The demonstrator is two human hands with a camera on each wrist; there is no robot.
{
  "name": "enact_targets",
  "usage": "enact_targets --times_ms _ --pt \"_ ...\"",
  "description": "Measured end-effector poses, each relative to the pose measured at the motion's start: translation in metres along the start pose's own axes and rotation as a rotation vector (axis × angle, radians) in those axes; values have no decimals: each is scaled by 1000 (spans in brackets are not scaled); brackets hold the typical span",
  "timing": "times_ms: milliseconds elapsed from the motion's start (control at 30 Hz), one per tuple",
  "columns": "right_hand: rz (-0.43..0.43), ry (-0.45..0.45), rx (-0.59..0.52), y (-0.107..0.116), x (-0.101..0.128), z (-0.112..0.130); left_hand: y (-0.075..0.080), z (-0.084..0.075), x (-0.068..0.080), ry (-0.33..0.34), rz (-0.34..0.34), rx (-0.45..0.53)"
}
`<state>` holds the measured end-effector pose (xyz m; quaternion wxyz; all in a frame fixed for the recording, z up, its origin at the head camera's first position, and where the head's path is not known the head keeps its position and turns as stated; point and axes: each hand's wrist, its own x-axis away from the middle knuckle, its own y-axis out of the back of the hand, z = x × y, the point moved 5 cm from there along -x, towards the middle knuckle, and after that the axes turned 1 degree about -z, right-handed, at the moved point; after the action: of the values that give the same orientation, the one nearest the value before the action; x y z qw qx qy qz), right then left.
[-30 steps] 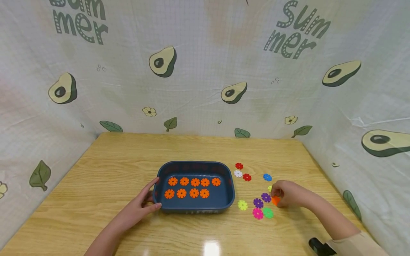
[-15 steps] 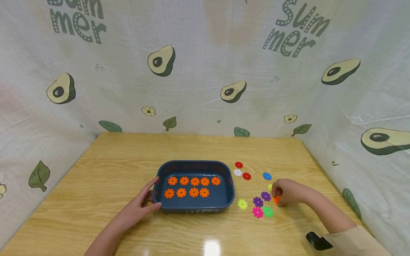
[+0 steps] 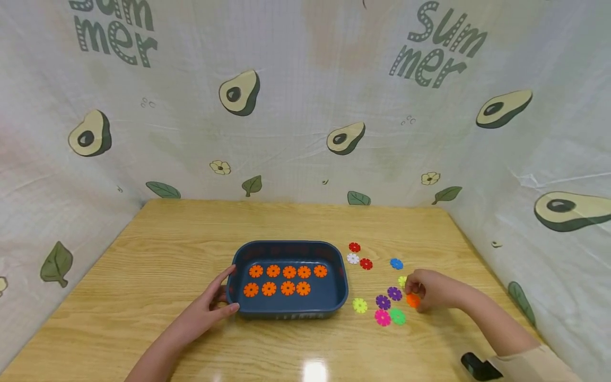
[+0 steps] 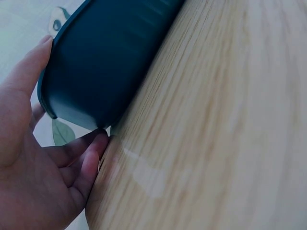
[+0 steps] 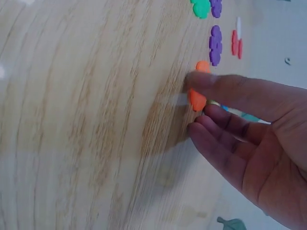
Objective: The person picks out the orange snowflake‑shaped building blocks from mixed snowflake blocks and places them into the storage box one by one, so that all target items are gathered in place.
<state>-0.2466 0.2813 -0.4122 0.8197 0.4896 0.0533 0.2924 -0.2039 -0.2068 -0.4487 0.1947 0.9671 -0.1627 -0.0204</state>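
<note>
A dark blue rectangular tray (image 3: 293, 309) holds two rows of flat orange snowflake discs (image 3: 288, 288) with notched edges. My left hand (image 3: 208, 306) grips the tray's left end, fingers spread along that side and the thumb at the near corner. In the left wrist view, some fingers (image 4: 85, 167) curl low by the tray's base. To the right, my right hand (image 3: 431, 289) pinches at another orange snowflake disc (image 3: 413, 301), low at the tabletop. Its thumb (image 5: 204, 82) crosses that disc in the right wrist view, with curled fingers close below, so part of the disc is hidden.
Loose discs lie right of the tray: red (image 3: 366, 263), white (image 3: 352, 258), blue (image 3: 396, 263), purple (image 3: 383, 302), yellow (image 3: 360, 305), pink (image 3: 382, 318) and green (image 3: 398, 317). A patterned cloth (image 3: 286, 138) stands behind the wooden table (image 3: 191, 228).
The right hand's fingers have shifted slightly over the orange disc, and more of it now shows. The left hand and the tray have stayed in place.
</note>
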Motion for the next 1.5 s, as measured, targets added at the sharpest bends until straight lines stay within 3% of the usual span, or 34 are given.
enact_targets --times_ms 600,1333,1500 --pt "42 38 -14 1 -2 4 0 0 0 -12 12 6" --pt "-17 13 73 5 -6 3 0 -1 -1 -12 -5 0" --pt "6 5 71 6 -10 10 0 0 0 -20 -2 -7"
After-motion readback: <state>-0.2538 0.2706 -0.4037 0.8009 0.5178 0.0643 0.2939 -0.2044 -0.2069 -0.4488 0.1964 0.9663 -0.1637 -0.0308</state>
